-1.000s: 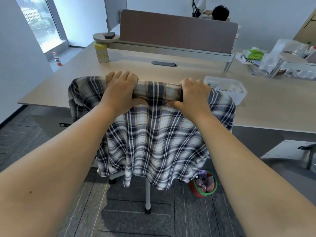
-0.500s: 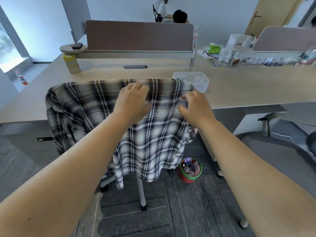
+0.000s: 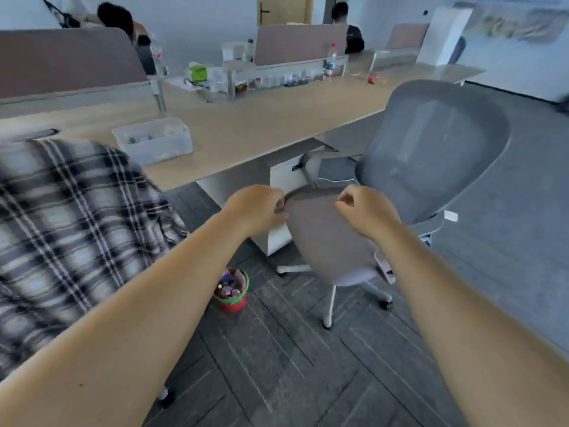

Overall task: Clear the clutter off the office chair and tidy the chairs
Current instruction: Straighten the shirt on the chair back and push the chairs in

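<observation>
A grey mesh office chair [image 3: 431,149] stands turned sideways at the desk, and its seat [image 3: 329,241] is bare. My left hand [image 3: 255,211] is at the seat's left edge with curled fingers; blur hides whether it grips the rim. My right hand [image 3: 366,211] hovers over the seat's far side, its fingers curled and holding nothing. At the left, the plaid shirt [image 3: 61,226] hangs over the back of another chair, away from both hands.
The long wooden desk [image 3: 261,131] carries a clear plastic box [image 3: 154,143], bottles and partitions. A white drawer cabinet [image 3: 283,180] stands under it. A red bucket with a green rim [image 3: 231,291] sits on the floor between the chairs. People sit behind the partitions.
Both hands have let go of the plaid shirt on the chair back and moved right to the grey chair's seat. The view has swung right.
</observation>
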